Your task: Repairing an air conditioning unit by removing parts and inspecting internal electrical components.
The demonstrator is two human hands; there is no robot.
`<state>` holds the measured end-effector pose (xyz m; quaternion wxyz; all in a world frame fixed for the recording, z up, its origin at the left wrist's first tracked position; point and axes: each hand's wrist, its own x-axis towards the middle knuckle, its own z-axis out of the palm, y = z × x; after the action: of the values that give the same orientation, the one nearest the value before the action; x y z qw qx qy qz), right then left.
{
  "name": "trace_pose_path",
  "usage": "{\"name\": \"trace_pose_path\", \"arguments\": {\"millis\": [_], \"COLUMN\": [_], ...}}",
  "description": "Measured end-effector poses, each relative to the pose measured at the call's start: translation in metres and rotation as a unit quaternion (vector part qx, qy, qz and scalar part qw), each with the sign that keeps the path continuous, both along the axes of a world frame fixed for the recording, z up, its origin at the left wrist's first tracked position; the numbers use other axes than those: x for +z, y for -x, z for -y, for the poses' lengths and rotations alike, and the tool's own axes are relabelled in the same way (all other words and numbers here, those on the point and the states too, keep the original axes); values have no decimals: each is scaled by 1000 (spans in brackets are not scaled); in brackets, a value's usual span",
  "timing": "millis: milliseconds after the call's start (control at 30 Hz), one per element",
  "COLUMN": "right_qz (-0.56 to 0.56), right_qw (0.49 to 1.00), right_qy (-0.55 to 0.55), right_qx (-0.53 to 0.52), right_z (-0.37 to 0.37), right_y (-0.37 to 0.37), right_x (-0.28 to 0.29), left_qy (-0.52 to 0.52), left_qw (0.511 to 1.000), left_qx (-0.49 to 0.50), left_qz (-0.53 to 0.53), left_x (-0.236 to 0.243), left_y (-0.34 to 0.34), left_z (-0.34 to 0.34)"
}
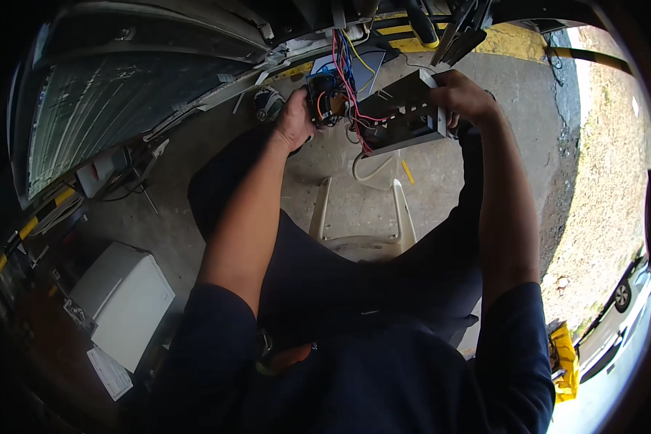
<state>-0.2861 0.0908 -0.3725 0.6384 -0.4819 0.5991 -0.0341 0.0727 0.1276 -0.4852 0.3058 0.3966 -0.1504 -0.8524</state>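
Left grip (294, 119): closed round the left side of a dark wired module (324, 103), thumb and fingers pinching it.
Right grip (461, 95): curled over the right end of a grey metal box (401, 119); some fingertips sit behind the edge, so exact contact is probably a clamp but partly hidden.
Module position: just left of the box, raised over the floor, ahead of the knees.
Box position: tilted, slots and pale fittings on the near face, raised over the floor like the module.
Wires (345, 61): red, blue and yellow bundle, running down from above to the module; red strands cross to the box.
Pale cable (355, 168): loops below the box.
Seat: beige plastic chair (362, 247) between the thighs.
Floor (231, 170): concrete, small yellow strip (408, 171) lying beyond the chair.
Left side: large glass panel (87, 116); white box-shaped unit (134, 304) lower down.
Top: black-and-yellow handle (421, 27) hanging near dark metal parts.
Right side: sunlit ground (604, 173), yellow bag (567, 362), parked car (622, 307).
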Motion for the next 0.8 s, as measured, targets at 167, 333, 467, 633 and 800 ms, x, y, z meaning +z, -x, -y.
{"name": "trace_pose_path", "arguments": {"millis": [167, 333, 467, 633, 800], "right_qz": [-31, -5, 115, 211, 244], "right_qw": [997, 999, 988, 969, 950], "right_qy": [56, 1, -99, -120, -169], "right_qx": [46, 53, 31, -47, -96], "right_z": [-2, 10, 24, 27, 22], "right_y": [3, 6, -15, -30, -47], "right_x": [34, 39, 5, -64, -67], "left_qy": [-46, -61, -56, -63, -120], "left_qw": [994, 996, 998, 995, 989], "left_qx": [-60, -37, 14, 18, -11], "left_qz": [-78, -53, -35, -72, -84], "left_x": [15, 24, 13, 21, 72], "left_y": [0, 22, 23, 18, 28], "left_z": [-4, -15, -20, -22, -25]}}
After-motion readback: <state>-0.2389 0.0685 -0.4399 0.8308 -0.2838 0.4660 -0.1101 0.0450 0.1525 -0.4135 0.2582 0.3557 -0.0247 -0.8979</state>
